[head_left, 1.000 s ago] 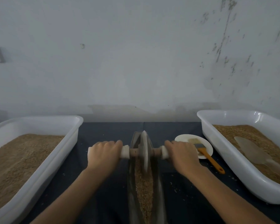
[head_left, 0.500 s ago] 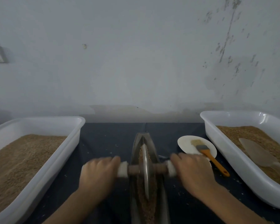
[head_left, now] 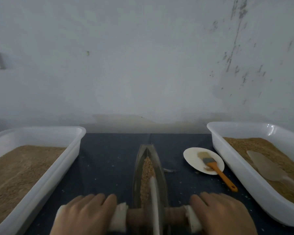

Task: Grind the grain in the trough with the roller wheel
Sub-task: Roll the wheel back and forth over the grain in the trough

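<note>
Head view: brush [head_left: 215, 168] on plate [head_left: 192, 158] beside trough [head_left: 159, 168].

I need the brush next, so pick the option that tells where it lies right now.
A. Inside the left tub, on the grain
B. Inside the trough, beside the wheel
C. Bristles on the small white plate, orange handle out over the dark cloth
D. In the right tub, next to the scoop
C: the brush has its bristles on the small white plate, and its orange handle reaches past the rim over the dark cloth.
</note>
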Demonstrator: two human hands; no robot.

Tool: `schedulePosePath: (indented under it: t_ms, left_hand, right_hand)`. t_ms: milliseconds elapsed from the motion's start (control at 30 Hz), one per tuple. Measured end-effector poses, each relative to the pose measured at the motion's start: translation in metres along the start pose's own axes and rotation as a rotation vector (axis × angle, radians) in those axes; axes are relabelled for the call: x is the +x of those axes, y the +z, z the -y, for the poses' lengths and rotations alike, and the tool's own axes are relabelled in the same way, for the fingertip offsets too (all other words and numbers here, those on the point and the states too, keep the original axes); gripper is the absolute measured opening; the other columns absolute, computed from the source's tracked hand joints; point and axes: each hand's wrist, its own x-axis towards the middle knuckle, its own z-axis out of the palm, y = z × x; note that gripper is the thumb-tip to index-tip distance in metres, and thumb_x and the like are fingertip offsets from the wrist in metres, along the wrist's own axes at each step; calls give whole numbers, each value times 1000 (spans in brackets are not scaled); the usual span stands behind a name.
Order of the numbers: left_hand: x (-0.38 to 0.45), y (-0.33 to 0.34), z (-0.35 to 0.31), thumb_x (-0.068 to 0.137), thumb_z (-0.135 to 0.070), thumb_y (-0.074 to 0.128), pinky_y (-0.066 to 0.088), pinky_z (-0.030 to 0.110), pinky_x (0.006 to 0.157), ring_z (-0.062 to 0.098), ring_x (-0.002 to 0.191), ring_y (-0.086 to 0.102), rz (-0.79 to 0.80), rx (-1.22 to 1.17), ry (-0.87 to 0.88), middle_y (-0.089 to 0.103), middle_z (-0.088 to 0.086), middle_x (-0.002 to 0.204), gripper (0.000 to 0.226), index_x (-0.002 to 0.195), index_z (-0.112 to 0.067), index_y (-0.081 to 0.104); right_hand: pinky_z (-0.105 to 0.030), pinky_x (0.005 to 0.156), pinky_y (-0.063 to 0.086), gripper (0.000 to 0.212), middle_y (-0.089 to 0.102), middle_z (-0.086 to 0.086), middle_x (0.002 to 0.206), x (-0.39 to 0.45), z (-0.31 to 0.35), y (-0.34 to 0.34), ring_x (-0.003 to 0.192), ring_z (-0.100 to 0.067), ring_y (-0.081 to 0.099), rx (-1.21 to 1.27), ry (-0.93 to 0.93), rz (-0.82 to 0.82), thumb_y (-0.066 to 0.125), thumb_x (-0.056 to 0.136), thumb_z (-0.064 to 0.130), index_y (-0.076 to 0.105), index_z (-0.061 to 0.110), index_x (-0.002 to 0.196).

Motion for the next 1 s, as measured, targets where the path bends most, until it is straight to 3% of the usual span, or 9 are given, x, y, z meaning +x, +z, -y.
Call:
schedulePosePath:
  t_ms: [100, 167, 233, 300, 533, 700, 833, 900, 1000]
  left_hand:
    - [2, 7, 3, 27, -42, 91, 36, 17, 43, 3, 41, 49, 88, 5, -37, 48, -15, 50, 49, 59, -34, 55]
    - [21, 22, 7, 45, -41, 88, 40, 22, 51, 6, 55, 56, 156, 35, -112, 55, -12, 64, 44, 73, -32, 56]
    - [48, 41, 19, 74, -45, 74, 40, 23, 65, 7, 76, 59, 136, 125, -206, 60, -13, 85, 30, 91, -33, 52]
    - [75, 57, 32, 81, -41, 68, 39, 25, 67, 9, 79, 59, 60, 173, -245, 62, -11, 89, 23, 92, -33, 50]
    - [70, 48, 24, 73, -36, 76, 30, 27, 63, 11, 70, 58, 90, 207, -189, 59, -10, 79, 33, 86, -30, 46]
    - [-8, 13, -2, 31, -22, 89, 26, 24, 46, 15, 41, 47, -53, 56, -52, 44, -8, 51, 51, 60, -26, 47]
    - [-14, 25, 5, 37, -24, 87, 31, 25, 42, 18, 40, 49, 12, 63, -91, 45, -7, 50, 45, 59, -25, 48]
    - [7, 43, 15, 52, -35, 85, 37, 25, 46, 15, 49, 56, 81, 81, -150, 54, -8, 59, 38, 69, -28, 52]
    - [52, 71, 36, 76, -37, 71, 39, 27, 54, 19, 64, 62, 19, 105, -283, 63, -6, 72, 21, 79, -27, 53]
  right_hand:
    - [-19, 39, 44, 41, 54, 12, 51, 7, 2, 8, 41, -3, 52, -30, 48, -37, 86, 31, 44, 63, 35, 63]
    - [-22, 41, 41, 49, 56, 8, 55, 27, -1, 21, 45, -6, 53, -48, 134, 33, 89, 29, 39, 62, 31, 69]
    - [-26, 56, 48, 38, 63, 5, 77, 52, -13, 37, 64, -10, 59, -89, 176, 42, 82, 60, 37, 59, 29, 89]
    - [-30, 66, 50, 26, 63, 5, 88, 76, -25, 48, 76, -14, 60, -134, 222, 14, 69, 79, 35, 51, 29, 96]
    - [-37, 69, 52, 21, 61, 6, 86, 53, -23, 44, 78, -15, 61, 15, 276, 131, 60, 83, 44, 47, 32, 93]
    - [-24, 40, 39, 55, 53, 7, 55, -7, 9, -4, 44, -12, 51, -50, 78, -98, 90, 23, 33, 61, 27, 69]
    - [-23, 41, 32, 54, 52, 7, 52, 0, 8, -2, 41, -12, 48, -92, 50, -73, 91, 20, 26, 60, 25, 64]
    - [-24, 41, 34, 51, 54, 6, 56, 21, 2, 11, 45, -13, 51, -122, 94, -15, 91, 30, 27, 59, 24, 70]
    - [-25, 46, 31, 41, 58, 3, 64, 69, -13, 30, 52, -16, 54, -253, 157, -38, 88, 51, 27, 58, 22, 78]
